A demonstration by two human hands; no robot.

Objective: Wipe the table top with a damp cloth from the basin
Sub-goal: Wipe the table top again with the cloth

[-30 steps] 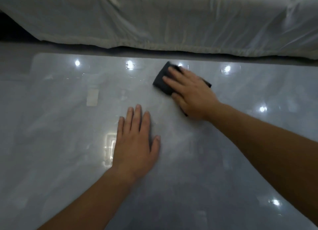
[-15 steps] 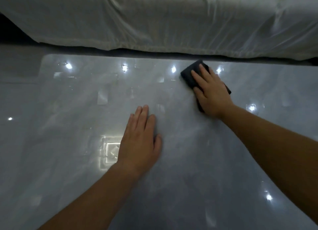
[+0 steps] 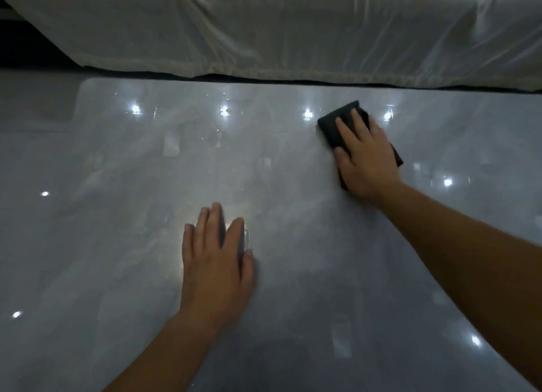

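A dark folded cloth (image 3: 334,124) lies flat on the glossy grey table top (image 3: 117,215), near its far edge and right of centre. My right hand (image 3: 366,157) presses down on the cloth with straight fingers and covers most of it. My left hand (image 3: 215,262) rests flat on the bare table top nearer to me, palm down, fingers together and holding nothing. No basin is in view.
A piece of furniture under a pale cover (image 3: 293,31) runs along the far edge of the table. The table's rounded far left corner (image 3: 88,83) borders a grey floor. Ceiling lights glint on the shiny surface.
My right hand has slid the cloth to the right along the far edge of the table. My left hand has stayed flat in about the same place.
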